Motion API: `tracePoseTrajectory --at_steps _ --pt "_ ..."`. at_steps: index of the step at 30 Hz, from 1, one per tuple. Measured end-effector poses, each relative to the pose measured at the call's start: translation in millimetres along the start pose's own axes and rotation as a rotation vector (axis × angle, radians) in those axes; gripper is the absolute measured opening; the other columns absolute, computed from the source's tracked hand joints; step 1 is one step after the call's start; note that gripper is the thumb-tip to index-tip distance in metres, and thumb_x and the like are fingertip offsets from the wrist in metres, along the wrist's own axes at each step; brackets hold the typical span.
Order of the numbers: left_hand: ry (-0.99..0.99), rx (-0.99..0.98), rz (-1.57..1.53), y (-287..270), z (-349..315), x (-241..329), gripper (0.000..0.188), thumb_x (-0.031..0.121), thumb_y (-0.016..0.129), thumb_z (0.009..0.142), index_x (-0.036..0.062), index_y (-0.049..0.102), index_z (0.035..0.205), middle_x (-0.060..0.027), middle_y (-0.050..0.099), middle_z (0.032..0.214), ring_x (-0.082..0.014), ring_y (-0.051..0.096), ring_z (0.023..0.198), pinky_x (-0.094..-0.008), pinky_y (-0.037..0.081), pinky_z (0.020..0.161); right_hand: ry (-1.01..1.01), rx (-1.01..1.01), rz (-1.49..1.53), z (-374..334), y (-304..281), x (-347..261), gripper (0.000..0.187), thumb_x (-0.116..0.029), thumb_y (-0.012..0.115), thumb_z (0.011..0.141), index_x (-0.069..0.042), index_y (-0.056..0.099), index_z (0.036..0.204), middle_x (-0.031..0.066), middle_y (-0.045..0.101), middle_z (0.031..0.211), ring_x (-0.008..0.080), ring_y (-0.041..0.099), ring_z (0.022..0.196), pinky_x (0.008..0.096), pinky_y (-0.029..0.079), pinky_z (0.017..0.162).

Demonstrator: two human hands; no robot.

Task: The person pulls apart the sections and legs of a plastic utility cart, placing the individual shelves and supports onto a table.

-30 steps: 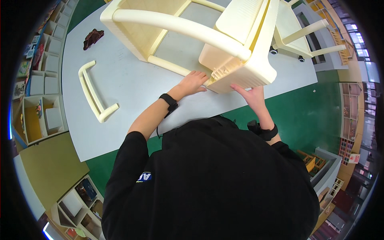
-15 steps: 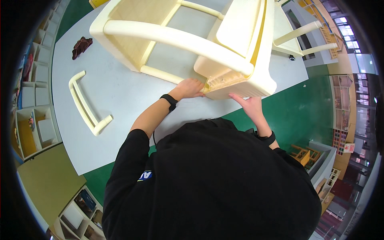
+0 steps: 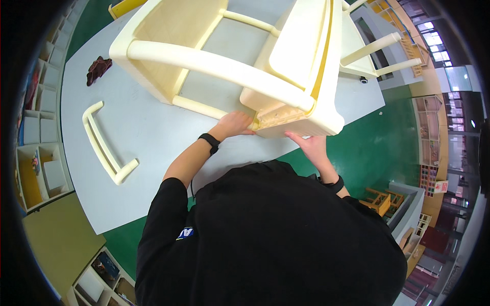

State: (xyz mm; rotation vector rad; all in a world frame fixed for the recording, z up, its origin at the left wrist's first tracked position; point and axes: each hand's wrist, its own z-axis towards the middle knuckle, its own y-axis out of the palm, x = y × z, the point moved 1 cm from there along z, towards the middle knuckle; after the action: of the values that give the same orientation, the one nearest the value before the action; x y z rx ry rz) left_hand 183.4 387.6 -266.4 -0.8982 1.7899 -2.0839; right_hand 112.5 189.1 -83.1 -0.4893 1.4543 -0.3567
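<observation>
A large cream plastic furniture frame [image 3: 219, 62], with curved rails and moulded panels, lies on its side on the pale grey table [image 3: 158, 153]. My left hand [image 3: 236, 124] is closed on the lower straight rail [image 3: 200, 106], right where it meets a ribbed end panel [image 3: 301, 124]. That joint is partly covered by the fingers. Along the panel's near edge, my right hand [image 3: 310, 148] grips with the thumb on the outer face; its other fingers are hidden underneath. A loose cream double-bar handle [image 3: 104, 145] rests on the table to the left.
A crumpled dark brown cloth [image 3: 98, 70] lies at the table's far left. Behind the frame on the right stands another cream piece with legs [image 3: 371, 49]. Shelves [image 3: 48, 130] line the left side. Green floor [image 3: 367, 120] shows beyond the table's right edge.
The whole view has shifted slightly, so the table and frame appear a little lower and further left. Both hands keep their places on the rail and the panel.
</observation>
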Motion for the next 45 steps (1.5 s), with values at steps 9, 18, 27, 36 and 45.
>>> tracePoseTrajectory --at_steps 9,18,27,36,45 --pt "0.041 0.060 0.043 3 1 -2 0.052 0.057 0.045 0.080 0.0059 0.055 0.077 -0.0084 0.056 0.070 -0.0240 0.056 0.073 -0.0335 0.045 0.066 -0.022 0.013 0.041 -1 -2 1 0.040 -0.014 0.075 0.069 0.003 0.057 0.101 0.0096 0.063 0.092 0.0163 0.060 0.083 0.0283 0.048 0.073" --pt "0.052 0.109 -0.025 -7 -4 -2 0.048 0.054 0.051 0.077 0.0060 0.054 0.079 -0.0095 0.057 0.074 -0.0264 0.056 0.074 -0.0347 0.045 0.068 0.002 -0.035 -0.027 2 -1 -5 0.042 -0.013 0.075 0.069 0.003 0.056 0.103 0.0089 0.062 0.093 0.0155 0.059 0.084 0.0282 0.047 0.074" --pt "0.040 0.007 -0.054 -8 0 -4 0.046 0.052 0.054 0.075 0.0061 0.053 0.078 -0.0101 0.057 0.075 -0.0271 0.057 0.076 -0.0358 0.045 0.069 0.041 -0.096 0.090 2 22 44 0.048 -0.019 0.076 0.067 0.002 0.056 0.105 0.0118 0.062 0.098 0.0193 0.059 0.089 0.0306 0.045 0.077" --pt "0.061 0.058 -0.019 -3 -2 -7 0.048 0.054 0.053 0.075 0.0058 0.054 0.078 -0.0097 0.057 0.074 -0.0263 0.057 0.076 -0.0353 0.045 0.068 0.088 -0.234 -0.138 7 62 99 0.049 -0.024 0.073 0.068 0.001 0.055 0.105 0.0149 0.061 0.101 0.0279 0.057 0.094 0.0350 0.044 0.080" --pt "0.051 0.038 -0.005 -7 -1 -4 0.050 0.056 0.053 0.073 0.0058 0.053 0.079 -0.0092 0.057 0.075 -0.0259 0.057 0.077 -0.0350 0.045 0.070 0.106 -0.153 -0.097 4 61 100 0.040 -0.022 0.072 0.068 0.001 0.059 0.098 0.0135 0.063 0.093 0.0266 0.059 0.086 0.0344 0.045 0.076"
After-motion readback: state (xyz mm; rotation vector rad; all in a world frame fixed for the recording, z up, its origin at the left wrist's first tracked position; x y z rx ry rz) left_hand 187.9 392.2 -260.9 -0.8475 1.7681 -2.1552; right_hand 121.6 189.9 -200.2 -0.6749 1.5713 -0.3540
